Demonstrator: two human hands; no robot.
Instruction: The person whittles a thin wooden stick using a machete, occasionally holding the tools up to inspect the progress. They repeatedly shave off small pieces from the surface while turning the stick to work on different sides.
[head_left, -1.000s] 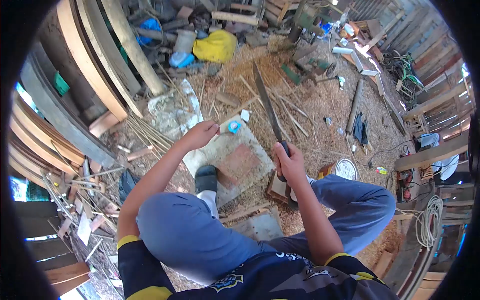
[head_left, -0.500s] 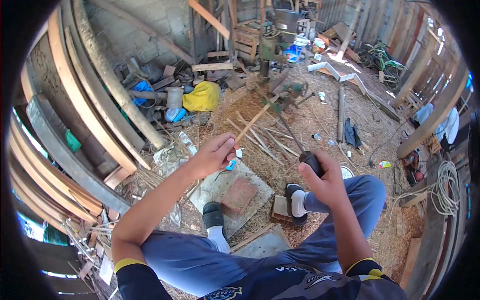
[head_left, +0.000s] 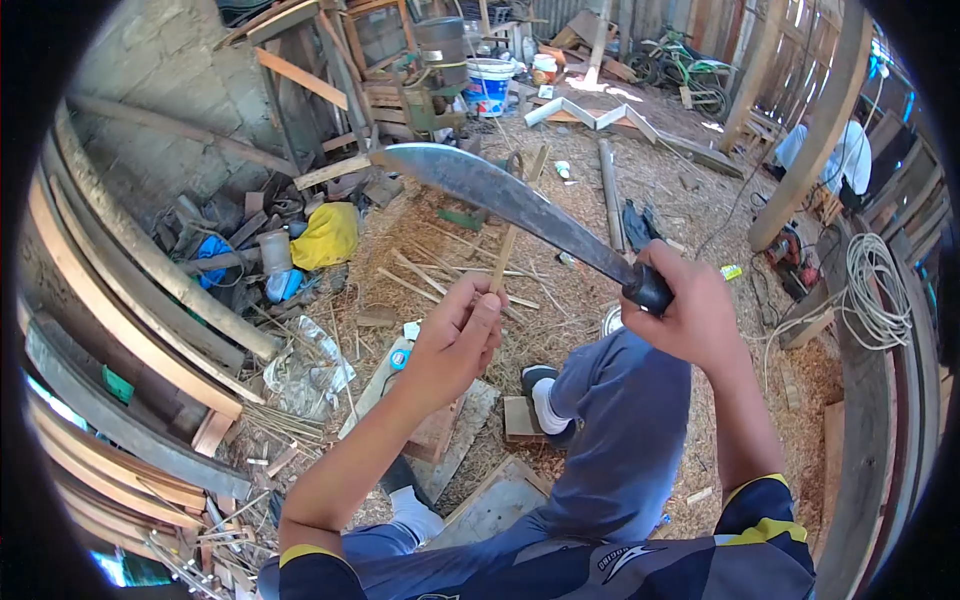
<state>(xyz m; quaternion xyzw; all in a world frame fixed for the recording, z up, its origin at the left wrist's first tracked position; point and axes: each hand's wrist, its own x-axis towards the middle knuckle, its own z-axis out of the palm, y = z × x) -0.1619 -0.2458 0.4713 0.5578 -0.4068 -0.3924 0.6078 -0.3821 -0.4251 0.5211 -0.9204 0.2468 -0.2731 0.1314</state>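
Note:
My left hand [head_left: 455, 338] is closed around the lower end of a thin wooden strip [head_left: 509, 245], which points up and away from me. My right hand [head_left: 697, 308] grips the black handle of a machete [head_left: 520, 204]. Its broad, curved blade stretches to the left, with the tip beyond my left hand. In this view the blade crosses over the upper part of the strip. Below and ahead of my hands, several similar strips [head_left: 425, 272] lie scattered on the ground.
Long boards [head_left: 130, 270] lean along the left side. A yellow cloth or bag [head_left: 327, 236] lies among scrap. Farther back stand a blue-and-white bucket [head_left: 489, 88] and a green bike [head_left: 695, 70]. Coiled rope [head_left: 880, 290] hangs at the right, near a wooden post [head_left: 815, 130].
The machete has swung from pointing forward, edge-on, to reaching left with its flat side showing. The strip stands more upright. My view has turned to the right.

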